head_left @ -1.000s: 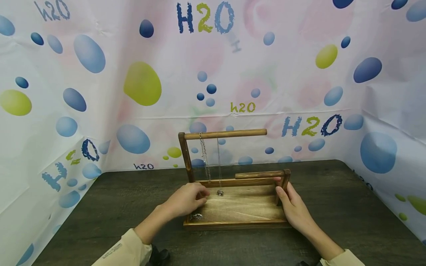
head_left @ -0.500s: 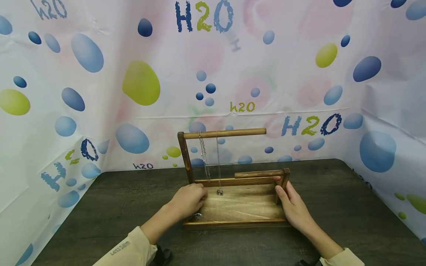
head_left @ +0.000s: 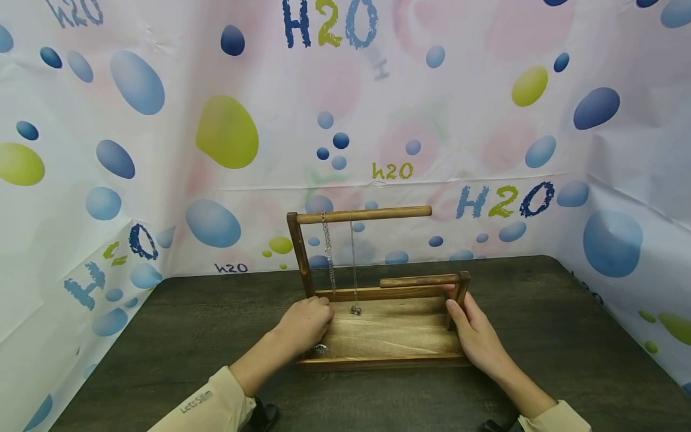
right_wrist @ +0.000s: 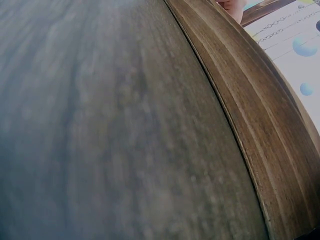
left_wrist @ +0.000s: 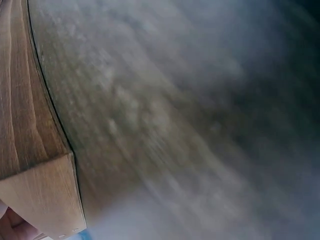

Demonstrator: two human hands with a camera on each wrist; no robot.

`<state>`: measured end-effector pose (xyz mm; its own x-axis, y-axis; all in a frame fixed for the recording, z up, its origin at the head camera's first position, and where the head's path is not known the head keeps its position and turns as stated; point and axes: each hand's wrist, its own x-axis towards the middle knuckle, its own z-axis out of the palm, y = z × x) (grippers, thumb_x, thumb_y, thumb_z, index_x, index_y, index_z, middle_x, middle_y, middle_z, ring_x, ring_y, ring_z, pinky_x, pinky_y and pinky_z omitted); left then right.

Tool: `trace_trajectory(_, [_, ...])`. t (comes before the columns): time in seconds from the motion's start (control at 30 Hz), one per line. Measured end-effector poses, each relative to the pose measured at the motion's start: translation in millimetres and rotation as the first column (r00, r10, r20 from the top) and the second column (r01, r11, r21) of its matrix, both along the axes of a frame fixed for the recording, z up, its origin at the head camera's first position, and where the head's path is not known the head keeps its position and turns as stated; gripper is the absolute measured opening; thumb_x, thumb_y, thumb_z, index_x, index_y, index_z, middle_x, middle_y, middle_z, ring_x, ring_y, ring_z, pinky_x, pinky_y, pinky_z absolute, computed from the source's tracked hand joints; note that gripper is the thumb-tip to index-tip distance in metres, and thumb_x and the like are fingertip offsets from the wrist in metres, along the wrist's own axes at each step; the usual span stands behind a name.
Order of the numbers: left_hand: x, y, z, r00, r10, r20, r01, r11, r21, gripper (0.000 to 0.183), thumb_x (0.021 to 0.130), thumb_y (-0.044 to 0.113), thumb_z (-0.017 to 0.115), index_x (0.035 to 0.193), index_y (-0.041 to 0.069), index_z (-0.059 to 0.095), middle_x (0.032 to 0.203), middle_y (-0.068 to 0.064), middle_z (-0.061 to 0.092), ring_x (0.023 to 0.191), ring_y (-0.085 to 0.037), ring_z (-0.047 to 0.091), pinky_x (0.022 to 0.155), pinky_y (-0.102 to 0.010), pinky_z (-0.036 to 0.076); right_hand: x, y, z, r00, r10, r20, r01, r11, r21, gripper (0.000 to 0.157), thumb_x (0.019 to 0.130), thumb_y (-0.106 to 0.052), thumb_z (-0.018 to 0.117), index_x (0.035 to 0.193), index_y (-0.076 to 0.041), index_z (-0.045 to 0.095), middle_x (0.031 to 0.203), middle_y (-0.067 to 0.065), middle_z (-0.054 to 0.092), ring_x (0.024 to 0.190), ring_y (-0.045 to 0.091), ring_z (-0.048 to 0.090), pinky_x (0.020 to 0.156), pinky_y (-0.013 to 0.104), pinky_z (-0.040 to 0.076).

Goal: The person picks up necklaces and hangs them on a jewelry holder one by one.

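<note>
A wooden jewelry stand (head_left: 399, 329) with a shallow tray and two bars stands on the table in the head view. My left hand (head_left: 305, 325) grips the tray's left end, its curled fingertips mostly hidden. On the other side, my right hand (head_left: 475, 336) holds the stand at the short right post, thumb in front and fingers behind. A silver chain (head_left: 328, 252) and a thin necklace (head_left: 353, 258) hang from the taller bar; the necklace's pendant (head_left: 355, 310) reaches down over the tray. Small silver jewelry (head_left: 321, 348) lies in the tray's front left corner, beside my left wrist.
The shorter bar (head_left: 418, 281) points left from the right post, beneath the upper bar (head_left: 372, 214). The dark wood-grain table (head_left: 205, 312) surrounds the stand. A white printed sheet (head_left: 302, 156) with spots and lettering hangs behind and at both sides.
My left hand has moved slightly left and closed on the tray's left end; its fingers were loosely curled over the tray before. The right hand stays on the post. The head view has tilted slightly.
</note>
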<state>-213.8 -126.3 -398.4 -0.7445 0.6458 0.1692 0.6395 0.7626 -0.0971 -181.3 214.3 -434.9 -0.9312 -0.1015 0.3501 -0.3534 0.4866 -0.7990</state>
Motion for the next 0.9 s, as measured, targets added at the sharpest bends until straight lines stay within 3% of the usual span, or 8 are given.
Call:
trace_trajectory(0.17, [-0.3,-0.2,0.8,1.000,0.001,0.008,-0.001,1.000,-0.026,0.018,0.092,0.002,0.072,0.075,0.009,0.070,0.073,-0.003,0.058,0.066,-0.019,0.060,0.062,-0.031,0.056,0.0,-0.4,0.0,1.000,-0.004,0.000,0.004,1.000,-0.001,0.040,0.111,-0.024,0.038,0.148,-0.010,0.044,0.149,0.019,0.046,0.136,0.038,0.043,0.099,0.053,0.041])
trace_trajectory(0.47, [-0.6,0.4,0.6,1.000,0.005,0.008,-0.005,0.999,-0.033,0.017,0.091,0.000,0.072,0.076,0.009,0.072,0.072,-0.003,0.062,0.068,-0.019,0.063,0.065,-0.032,0.057,-0.1,0.1,-1.3,1.000,-0.006,0.005,0.006,1.000,-0.004,0.039,0.111,-0.024,0.039,0.148,-0.011,0.044,0.149,0.018,0.047,0.135,0.037,0.044,0.099,0.047,0.043])
trace_trajectory(0.7, [-1.1,0.3,0.6,1.000,-0.004,0.001,0.004,1.000,-0.008,0.018,0.091,0.001,0.072,0.074,0.009,0.071,0.069,-0.003,0.061,0.063,-0.018,0.062,0.062,-0.032,0.056,-0.4,0.2,-1.5,1.000,0.003,0.010,-0.002,1.000,-0.014,0.040,0.111,-0.024,0.038,0.149,-0.011,0.043,0.150,0.020,0.045,0.135,0.040,0.044,0.099,0.058,0.040])
trace_trajectory(0.9, [-3.1,0.3,-0.9,1.000,-0.009,-0.003,0.009,1.000,0.008,0.019,0.090,0.001,0.072,0.074,0.010,0.071,0.070,-0.003,0.060,0.063,-0.018,0.062,0.060,-0.031,0.055,0.1,0.3,-1.5,1.000,0.008,0.014,-0.008,1.000,-0.022,0.040,0.111,-0.024,0.038,0.149,-0.012,0.043,0.150,0.020,0.045,0.134,0.040,0.044,0.098,0.059,0.040])
